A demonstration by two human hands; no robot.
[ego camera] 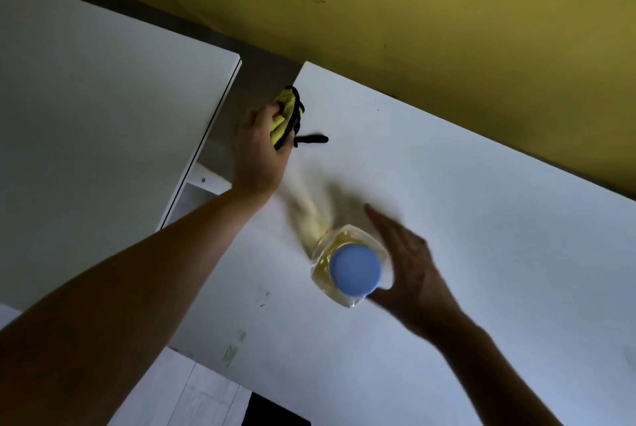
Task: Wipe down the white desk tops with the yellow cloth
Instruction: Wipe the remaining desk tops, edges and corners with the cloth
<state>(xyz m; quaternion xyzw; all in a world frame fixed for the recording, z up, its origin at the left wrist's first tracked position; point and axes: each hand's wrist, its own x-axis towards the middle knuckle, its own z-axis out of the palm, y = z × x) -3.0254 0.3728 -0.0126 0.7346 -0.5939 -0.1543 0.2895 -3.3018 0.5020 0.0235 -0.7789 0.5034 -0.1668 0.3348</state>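
My left hand (258,147) grips the bunched yellow cloth (285,114), which has a black edge, above the far left corner of the right white desk top (481,219). My right hand (409,267) is blurred, its fingers straight, and it lies against the right side of a clear bottle (344,264) of yellow liquid with a blue cap. The bottle stands on that desk top near its middle. A second white desk top (86,116) lies to the left, across a narrow gap.
A yellow wall (447,13) runs behind both desks. A dark gap (261,74) separates the two desk tops. Small marks (234,350) dot the right desk near its front left edge. Pale floor (192,391) and a dark object (272,412) show below.
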